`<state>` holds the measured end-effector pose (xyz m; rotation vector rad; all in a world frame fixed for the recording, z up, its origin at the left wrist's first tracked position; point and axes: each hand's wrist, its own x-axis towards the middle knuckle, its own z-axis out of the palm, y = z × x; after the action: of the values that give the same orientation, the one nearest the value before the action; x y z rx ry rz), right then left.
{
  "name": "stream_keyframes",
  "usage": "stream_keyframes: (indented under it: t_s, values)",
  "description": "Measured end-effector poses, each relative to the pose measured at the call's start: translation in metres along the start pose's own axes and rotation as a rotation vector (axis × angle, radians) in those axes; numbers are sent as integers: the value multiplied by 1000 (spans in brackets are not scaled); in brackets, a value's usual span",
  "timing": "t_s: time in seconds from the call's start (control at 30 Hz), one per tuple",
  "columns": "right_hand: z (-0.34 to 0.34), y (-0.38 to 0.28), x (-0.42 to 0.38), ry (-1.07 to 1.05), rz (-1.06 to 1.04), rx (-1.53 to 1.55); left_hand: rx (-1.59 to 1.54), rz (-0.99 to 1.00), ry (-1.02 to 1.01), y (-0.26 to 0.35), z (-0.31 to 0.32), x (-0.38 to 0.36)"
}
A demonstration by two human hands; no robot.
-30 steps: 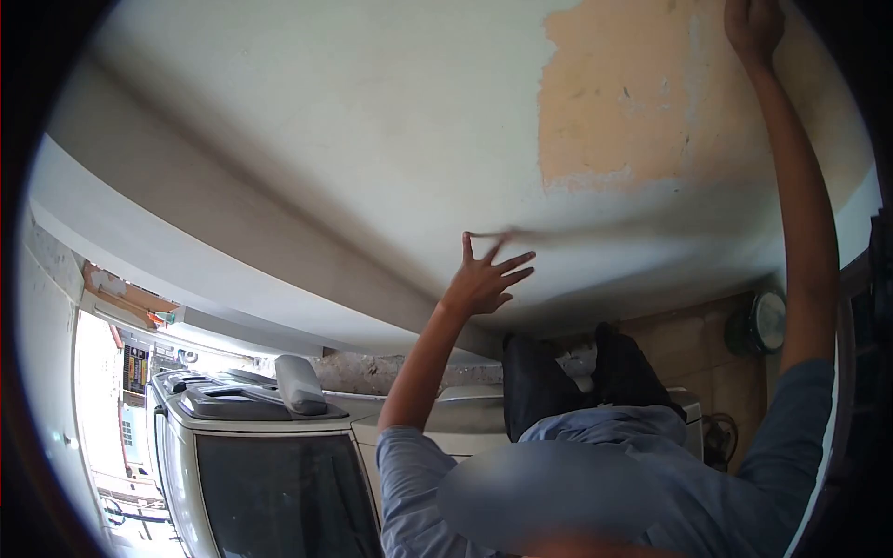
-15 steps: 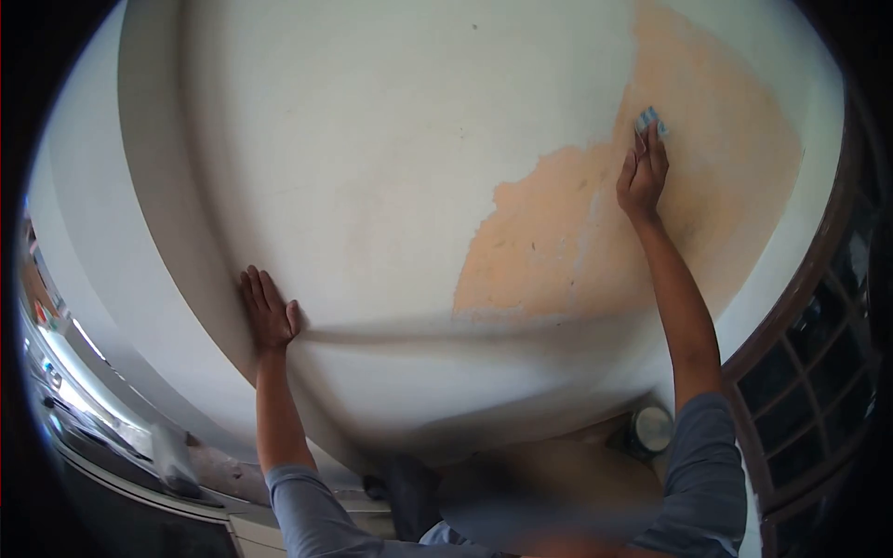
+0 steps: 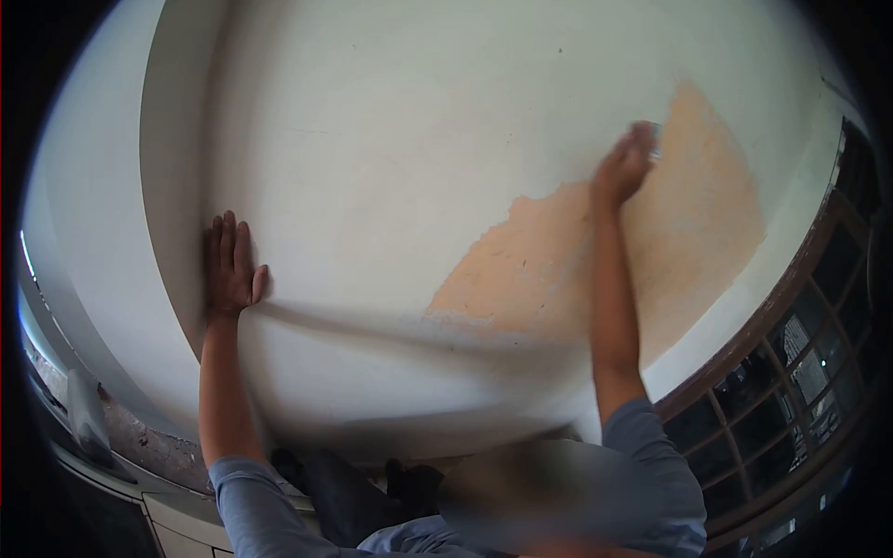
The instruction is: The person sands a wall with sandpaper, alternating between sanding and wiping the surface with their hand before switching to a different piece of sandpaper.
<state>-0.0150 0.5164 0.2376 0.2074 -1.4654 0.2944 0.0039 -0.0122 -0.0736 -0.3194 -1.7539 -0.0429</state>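
Observation:
My left hand [image 3: 233, 268] lies flat with fingers stretched up against the pale wall [image 3: 372, 177], near the inner corner on the left. My right hand [image 3: 623, 167] is raised at the upper left edge of a bare orange patch [image 3: 707, 177] with ragged borders. Its fingers are closed on a small folded piece of sandpaper [image 3: 656, 139], whose blue and white printed back shows beside the fingertips. Motion blurs this hand, and it covers most of the sheet. The side of the sheet facing the wall is hidden.
A protruding wall edge [image 3: 153, 223] runs down at the left. At the right stands a dark window grille [image 3: 744, 418] with a brown frame. A cabinet [image 3: 181, 521] sits low at the left. My legs [image 3: 344, 493] show below, and a large blurred shape [image 3: 549, 493] covers the bottom middle.
My right hand has moved left across the orange patch to its edge, with the sandpaper still held. The view has shifted; my left hand still lies flat on the wall.

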Motion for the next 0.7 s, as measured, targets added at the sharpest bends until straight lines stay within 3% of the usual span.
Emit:
stream_keyframes:
  t_s: [0.07,0.13,0.23,0.33,0.37,0.43,0.47,0.57,0.67,0.7]
  values:
    - [11,-45,-100,-92,-235,-32,-18,17,34,0,4,2]
    - [-11,-62,-212,-351,-591,-45,-16,24,66,-2,3,-1]
    - [-27,-35,-200,-475,-792,26,34,38,18,-5,1,-1]
    - [-14,20,-42,-134,-670,-222,-3,38,55,-4,7,-4]
    - [-11,21,16,-72,-453,-164,-9,34,61,-4,8,-4]
    - [-13,23,108,-38,-177,-122,-1,33,51,-3,7,-4]
    - [-9,22,113,-42,-179,-121,15,37,48,-3,5,-3]
    - [0,15,98,72,-204,-106,-15,30,65,-3,7,-3]
    - [-18,33,-64,-106,-235,-91,-30,21,68,-3,7,-4]
    - [-30,57,-125,-189,-394,-131,-17,10,70,-1,7,-5]
